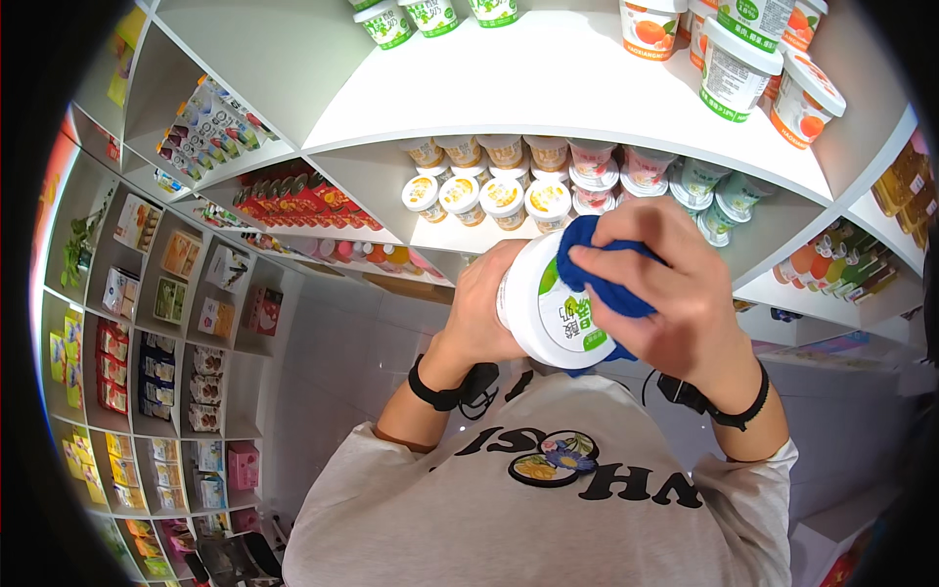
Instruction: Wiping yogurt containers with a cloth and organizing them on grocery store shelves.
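My left hand (pixel 480 304) grips the side of a white plastic tub (pixel 522 323) with a green and white printed lid, held tilted in front of my chest. With my right hand (pixel 664 293) I pinch a dark blue cloth (pixel 620 275) against the lid's edge. Part of the cloth shows beneath the tub as well. Where my left fingers lie around the tub's far side is hidden.
Ahead, a white shelf (pixel 572 134) bears green-printed cups (pixel 385 26) and stacked orange-printed cups (pixel 649 29). Yellow-printed cups (pixel 502 198) fill part of the compartment below. Cubby shelving (pixel 183 337) with packaged goods stands at the left.
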A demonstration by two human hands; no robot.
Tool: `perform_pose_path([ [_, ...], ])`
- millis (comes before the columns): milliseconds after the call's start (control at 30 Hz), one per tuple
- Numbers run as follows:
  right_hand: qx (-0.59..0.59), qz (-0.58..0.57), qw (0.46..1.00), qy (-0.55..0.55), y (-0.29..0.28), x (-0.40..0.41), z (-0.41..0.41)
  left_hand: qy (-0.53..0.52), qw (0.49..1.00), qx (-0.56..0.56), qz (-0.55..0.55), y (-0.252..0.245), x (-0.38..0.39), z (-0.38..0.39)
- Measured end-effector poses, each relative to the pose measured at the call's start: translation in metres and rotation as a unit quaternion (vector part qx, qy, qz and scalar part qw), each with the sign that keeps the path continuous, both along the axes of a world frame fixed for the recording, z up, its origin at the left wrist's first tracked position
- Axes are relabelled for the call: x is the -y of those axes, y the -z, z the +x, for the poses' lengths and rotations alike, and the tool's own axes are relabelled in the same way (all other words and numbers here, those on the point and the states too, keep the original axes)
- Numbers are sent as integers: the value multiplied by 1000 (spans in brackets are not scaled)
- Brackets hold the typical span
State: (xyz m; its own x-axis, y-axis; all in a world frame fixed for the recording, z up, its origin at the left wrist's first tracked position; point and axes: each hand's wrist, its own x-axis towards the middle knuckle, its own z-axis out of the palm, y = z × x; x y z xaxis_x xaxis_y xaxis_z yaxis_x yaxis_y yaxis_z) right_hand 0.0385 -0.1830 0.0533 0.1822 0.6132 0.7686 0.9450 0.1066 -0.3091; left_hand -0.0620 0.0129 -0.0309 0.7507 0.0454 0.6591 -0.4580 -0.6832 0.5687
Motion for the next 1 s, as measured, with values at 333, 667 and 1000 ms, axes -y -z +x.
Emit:
perform_pose_path([
  [333,-51,-43,990,-127,2,2,-9,9,999,-32,20,6,-4,4],
  [667,-41,-47,998,-2,16,16,5,-104,994,25,12,3,-5,-6],
  [1000,-92,-10,994,-54,8,3,-4,-17,999,-37,8,9,6,4],
])
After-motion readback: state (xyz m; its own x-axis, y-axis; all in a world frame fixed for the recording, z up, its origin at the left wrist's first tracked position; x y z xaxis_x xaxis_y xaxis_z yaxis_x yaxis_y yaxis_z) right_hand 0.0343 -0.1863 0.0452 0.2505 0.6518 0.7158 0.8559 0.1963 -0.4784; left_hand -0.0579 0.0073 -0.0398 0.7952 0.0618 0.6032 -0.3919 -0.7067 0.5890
